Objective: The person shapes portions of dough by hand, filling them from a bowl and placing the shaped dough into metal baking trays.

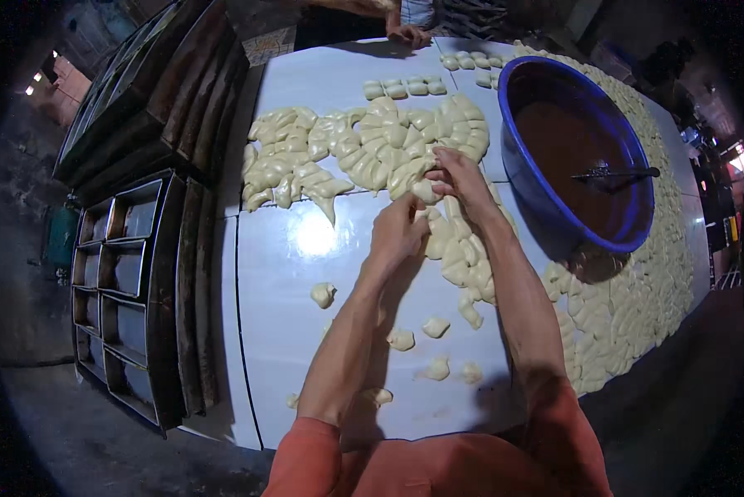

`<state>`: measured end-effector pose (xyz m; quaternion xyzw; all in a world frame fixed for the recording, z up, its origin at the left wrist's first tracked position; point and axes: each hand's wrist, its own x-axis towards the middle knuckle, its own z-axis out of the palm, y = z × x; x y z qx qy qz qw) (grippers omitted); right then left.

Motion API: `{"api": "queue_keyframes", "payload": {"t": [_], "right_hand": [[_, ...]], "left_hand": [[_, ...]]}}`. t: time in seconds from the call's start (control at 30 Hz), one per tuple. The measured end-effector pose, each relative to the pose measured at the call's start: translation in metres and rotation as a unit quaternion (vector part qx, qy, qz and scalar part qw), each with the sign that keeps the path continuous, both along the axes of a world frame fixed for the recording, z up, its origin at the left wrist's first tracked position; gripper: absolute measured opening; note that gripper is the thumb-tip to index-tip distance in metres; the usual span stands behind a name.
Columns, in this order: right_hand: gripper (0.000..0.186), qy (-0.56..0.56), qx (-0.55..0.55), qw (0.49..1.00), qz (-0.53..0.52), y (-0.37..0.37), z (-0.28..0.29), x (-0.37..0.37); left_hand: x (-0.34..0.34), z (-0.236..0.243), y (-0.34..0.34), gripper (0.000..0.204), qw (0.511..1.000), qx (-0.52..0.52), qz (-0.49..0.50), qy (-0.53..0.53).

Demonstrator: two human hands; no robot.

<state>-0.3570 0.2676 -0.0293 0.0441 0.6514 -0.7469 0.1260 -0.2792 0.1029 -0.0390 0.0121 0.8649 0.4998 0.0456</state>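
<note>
Both my hands work close together over pale, glossy dough on a white tabletop. My right hand [461, 180] curls its fingers around a small piece of dough [424, 191]. Just below and to the left, my left hand [400, 229] is closed, its fingertips pinched at the dough's near side; what lies inside that pinch is partly hidden. Flattened, overlapping dough pieces [380, 145] spread out beyond my hands. A strip of joined dough [463, 253] runs down beside my right forearm. Several loose lumps, among them one dough lump [323, 294], lie nearer to me.
A large blue tub [517, 178] of brown liquid stands at the right, a dark-handled tool [616, 174] resting in it. More dough [628, 323] covers the table's right side. Stacked metal baking pans [127, 315] line the left edge. Another person's hand [410, 36] rests at the far edge.
</note>
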Motion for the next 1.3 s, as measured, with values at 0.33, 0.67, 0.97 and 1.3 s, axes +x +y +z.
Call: {"api": "queue_keyframes", "payload": {"t": [0.33,0.67,0.97,1.3], "right_hand": [[0.034,0.277,0.483,0.827,0.081,0.013,0.018,0.097],[0.02,0.33,0.455,0.822,0.091,0.004,0.015,0.099],[0.02,0.175,0.33,0.914,0.159,0.008,0.03,0.087],[0.018,0.028,0.158,0.983,0.094,0.021,0.011,0.066]], "left_hand": [[0.051,0.021,-0.044,0.017,0.957,0.245,0.15,-0.035],[0.035,0.004,-0.067,0.069,0.984,-0.068,-0.062,0.152],[0.003,0.035,-0.044,0.042,0.979,-0.007,-0.192,-0.074],[0.011,0.03,-0.12,0.04,0.994,0.02,-0.028,-0.104]]}}
